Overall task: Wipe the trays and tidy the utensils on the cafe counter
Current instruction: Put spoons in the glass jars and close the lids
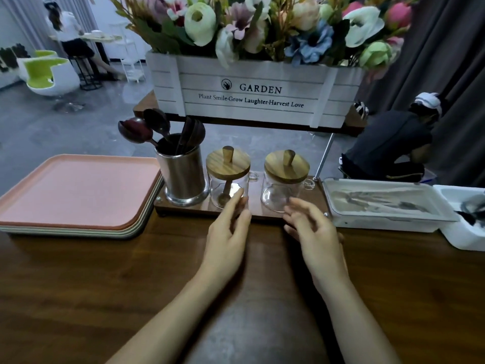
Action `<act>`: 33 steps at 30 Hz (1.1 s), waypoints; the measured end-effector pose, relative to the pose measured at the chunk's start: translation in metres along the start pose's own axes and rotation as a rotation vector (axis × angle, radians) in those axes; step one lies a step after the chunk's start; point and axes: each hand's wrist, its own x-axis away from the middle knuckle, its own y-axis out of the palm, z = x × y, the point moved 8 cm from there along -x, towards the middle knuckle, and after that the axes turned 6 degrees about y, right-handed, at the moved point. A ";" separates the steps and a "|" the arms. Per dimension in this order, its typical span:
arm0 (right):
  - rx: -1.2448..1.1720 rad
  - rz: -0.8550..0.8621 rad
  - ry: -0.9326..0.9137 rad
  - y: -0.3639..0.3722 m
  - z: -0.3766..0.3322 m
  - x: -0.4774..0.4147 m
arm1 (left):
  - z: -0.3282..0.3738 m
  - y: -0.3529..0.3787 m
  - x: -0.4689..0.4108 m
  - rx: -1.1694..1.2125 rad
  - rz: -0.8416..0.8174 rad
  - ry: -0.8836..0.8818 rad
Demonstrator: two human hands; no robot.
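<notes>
While the person is leaning over the desk (78, 285), both hands are hanging empty above it. From the head view, the left hand (227, 237) is stretching its loose fingers up to the left jar (227, 185); I cannot tell if they are touching the glass. The right hand (316, 235) is floating just in front of the right jar (283, 187), fingers softly bent, gripping nothing. I think the tidying step is going on, with the jars being set straight on their wooden board (263, 213). The trays (78, 190) are lying in a stack at the left end of the desk, well apart from both hands, and no cloth is showing. So wiping is looking like a job not yet done, and the next move is calling for a cloth, or for a gentle hold on the slippery glass.

Counting now: two glass jars, each wearing one wooden lid; one metal cup (183, 177) standing beside them, holding about four dark wooden spoons (147, 127); about four trays, going by their coloured edges; two white boxes (380, 225) at the right, with blurry utensils lying inside.
</notes>
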 end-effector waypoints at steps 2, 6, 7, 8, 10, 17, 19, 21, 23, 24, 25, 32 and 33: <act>0.030 0.075 -0.034 -0.010 -0.002 0.001 | 0.002 0.022 -0.003 0.017 -0.098 -0.017; 0.114 0.104 -0.048 -0.014 -0.011 -0.006 | 0.006 0.054 -0.009 0.028 -0.221 -0.073; 0.127 0.092 -0.030 -0.013 -0.012 -0.011 | 0.006 0.059 -0.009 0.035 -0.236 -0.081; 0.137 0.077 -0.015 -0.011 -0.011 -0.017 | 0.008 0.063 -0.010 0.032 -0.244 -0.087; 0.172 0.051 -0.010 -0.007 -0.014 -0.026 | 0.008 0.068 -0.013 -0.001 -0.246 -0.089; 0.220 -0.041 -0.015 0.009 -0.016 -0.039 | 0.021 0.076 -0.027 -0.071 -0.173 -0.106; 0.211 -0.076 -0.017 0.008 -0.013 -0.040 | 0.020 0.076 -0.027 -0.087 -0.139 -0.125; 0.208 -0.085 -0.016 0.002 -0.009 -0.037 | 0.021 0.074 -0.022 -0.083 -0.131 -0.125; 0.218 -0.083 -0.010 -0.008 -0.009 -0.026 | 0.025 0.070 -0.008 -0.095 -0.153 -0.090; 0.238 -0.083 -0.011 -0.012 -0.011 -0.016 | 0.030 0.066 0.000 -0.114 -0.156 -0.074; 0.239 -0.094 -0.029 -0.014 -0.015 -0.004 | 0.034 0.061 0.011 -0.135 -0.146 -0.065; 0.182 -0.187 -0.069 -0.028 -0.004 0.081 | 0.055 0.024 0.108 -0.175 -0.049 -0.018; 0.183 -0.198 -0.056 -0.030 0.003 0.093 | 0.053 0.020 0.122 -0.167 -0.055 -0.021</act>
